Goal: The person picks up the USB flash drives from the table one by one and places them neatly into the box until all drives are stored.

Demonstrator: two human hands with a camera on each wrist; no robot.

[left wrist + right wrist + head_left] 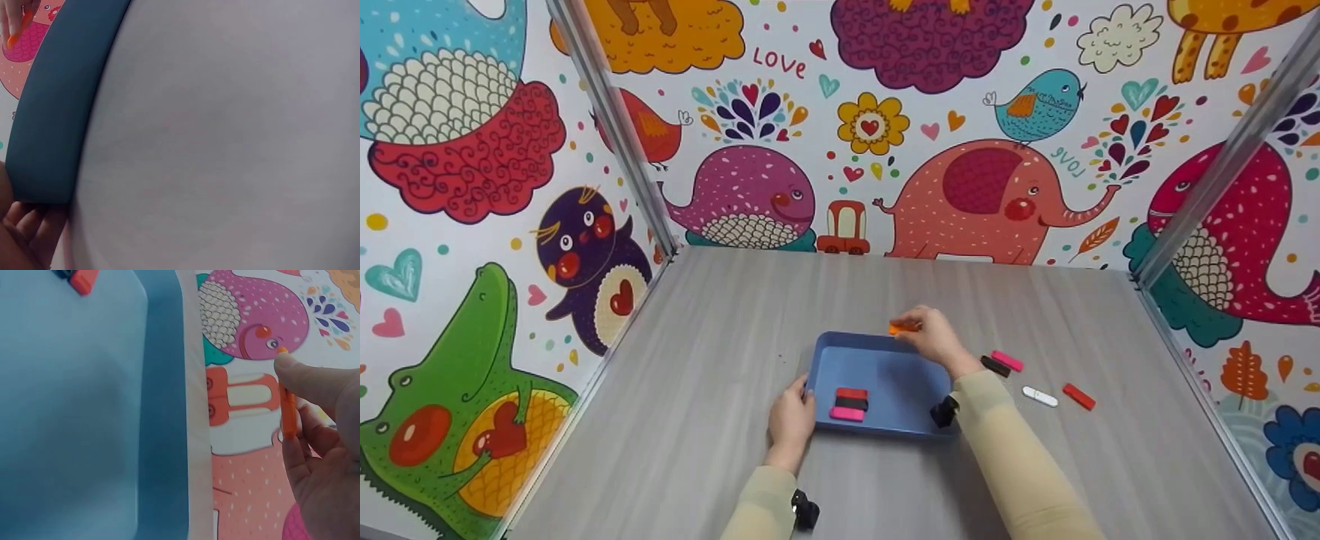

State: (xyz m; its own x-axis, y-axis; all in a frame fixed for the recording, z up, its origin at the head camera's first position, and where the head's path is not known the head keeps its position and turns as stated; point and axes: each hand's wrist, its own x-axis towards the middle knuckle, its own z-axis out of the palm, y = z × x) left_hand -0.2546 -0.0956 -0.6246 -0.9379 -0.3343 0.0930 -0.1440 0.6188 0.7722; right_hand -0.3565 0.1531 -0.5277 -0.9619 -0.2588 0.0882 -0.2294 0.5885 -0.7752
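From my end, I see the right hand (934, 339) with thumb and fingertips closed in a pinch on an orange stick (903, 328). The stick is raised off the tabletop (697, 450); in the head view it shows at the far rim of the blue tray (900, 382), right of the tray's middle. How high above that rim it hangs I cannot tell.

I have the left hand (793, 412) at the tray's left side, towards the near corner, its fingers curled round the wall to hold it.

Inside the tray, in the near-left part, three sticks lie side by side: a red stick (852, 393) farthest from the near rim, a black stick (851, 403) in the middle and a pink stick (847, 414) nearest the rim.

To the right of the tray I see four more on the tabletop. A second black stick (995, 366) and a second pink stick (1006, 360) lie close together, nearest the tray's far-right corner; a white stick (1039, 396) lies farther right of the tray, and a second red stick (1078, 396) farthest out.

Beyond the tray stands a wall (877, 169) printed with cartoon animals.
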